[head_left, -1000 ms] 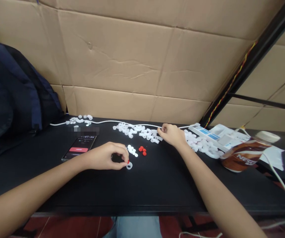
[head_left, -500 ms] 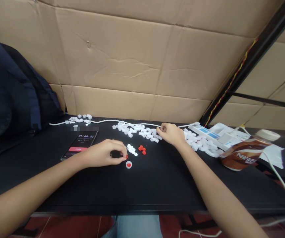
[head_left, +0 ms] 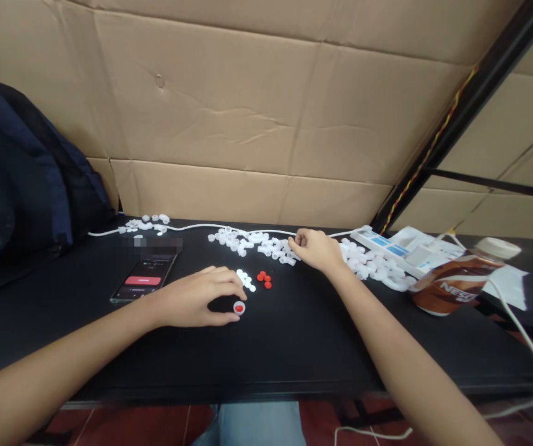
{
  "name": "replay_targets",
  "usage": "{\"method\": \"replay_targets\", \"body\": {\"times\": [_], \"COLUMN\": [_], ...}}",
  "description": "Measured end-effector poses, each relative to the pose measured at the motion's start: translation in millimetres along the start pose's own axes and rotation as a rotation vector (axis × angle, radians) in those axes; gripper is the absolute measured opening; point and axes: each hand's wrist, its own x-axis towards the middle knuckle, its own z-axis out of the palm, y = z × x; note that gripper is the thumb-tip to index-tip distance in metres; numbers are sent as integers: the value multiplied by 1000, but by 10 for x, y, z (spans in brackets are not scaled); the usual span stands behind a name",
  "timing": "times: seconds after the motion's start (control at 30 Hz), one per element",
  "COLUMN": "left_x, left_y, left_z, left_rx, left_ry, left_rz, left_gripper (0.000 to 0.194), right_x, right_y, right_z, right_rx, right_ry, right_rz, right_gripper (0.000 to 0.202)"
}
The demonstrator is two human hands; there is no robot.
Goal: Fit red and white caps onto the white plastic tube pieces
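A small round white cap (head_left: 236, 312) with a red piece (head_left: 239, 308) inside it rests on the black table. My left hand (head_left: 203, 296) has its thumb and fingertips on either side of this cap, closed lightly about it. Just beyond those fingers lie several flat white discs (head_left: 246, 280), and to their right a few red pieces (head_left: 265, 280). Farther back, my right hand (head_left: 317, 249) is curled with thumb and fingers together, beside a heap of translucent white plastic parts (head_left: 275, 248). What sits in its fingers, if anything, is too small to make out.
A phone (head_left: 144, 279) lies left of centre, near a dark backpack (head_left: 20, 167). More white parts (head_left: 375, 267) are heaped at the right, by a brown bottle (head_left: 452, 285) and a blue-white box (head_left: 389, 251). A white cable (head_left: 196, 227) runs along the back.
My left hand has let go of the red piece it pinched and has widened its fingers around the white cap. The right hand stays by the heap. The view has shifted slightly.
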Motion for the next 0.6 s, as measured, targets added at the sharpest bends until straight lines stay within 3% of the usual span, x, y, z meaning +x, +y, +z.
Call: {"method": "replay_targets", "body": {"times": [0.13, 0.33, 0.6], "left_x": [2, -5, -30], "left_y": [1, -32, -148], "left_z": [30, 32, 70], "left_rx": [-45, -37, 93], "left_ry": [4, 79, 52], "left_rz": [-39, -18, 15], "left_gripper": [13, 26, 31], "right_x": [-2, 1, -1], "right_y": [0, 4, -2], "right_z": [3, 2, 1], "right_rx": [8, 7, 0], "right_ry": [-11, -30, -39], "right_rz": [-15, -14, -27], "right_gripper": [30, 30, 30]}}
